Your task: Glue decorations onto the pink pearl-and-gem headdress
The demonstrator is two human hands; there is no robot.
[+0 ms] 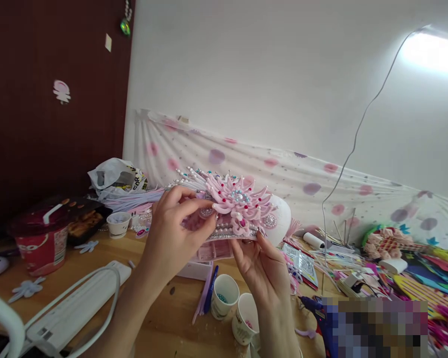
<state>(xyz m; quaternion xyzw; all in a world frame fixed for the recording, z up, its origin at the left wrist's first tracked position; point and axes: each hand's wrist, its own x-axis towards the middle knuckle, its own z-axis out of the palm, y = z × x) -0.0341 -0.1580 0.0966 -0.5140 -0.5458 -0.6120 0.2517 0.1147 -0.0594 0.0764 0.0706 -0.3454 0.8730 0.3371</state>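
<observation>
Raised over the table, a pink beaded flower headdress faces me, with red, blue and pearl beads and pearl rows along its lower band. My left hand is closed at its left side, thumb and fingers pinching by the petals; whether a small bead is between the fingertips I cannot make out. My right hand grips the lower edge of the band from below, thumb in front. Behind the headdress shows a white rounded form. Below stand two paper cups, one with blue beads, the other with pink ones.
On the left are a red drink cup, a white power strip with its cable, and a food tray. A blue glue gun lies at front right. Colourful craft materials crowd the right side.
</observation>
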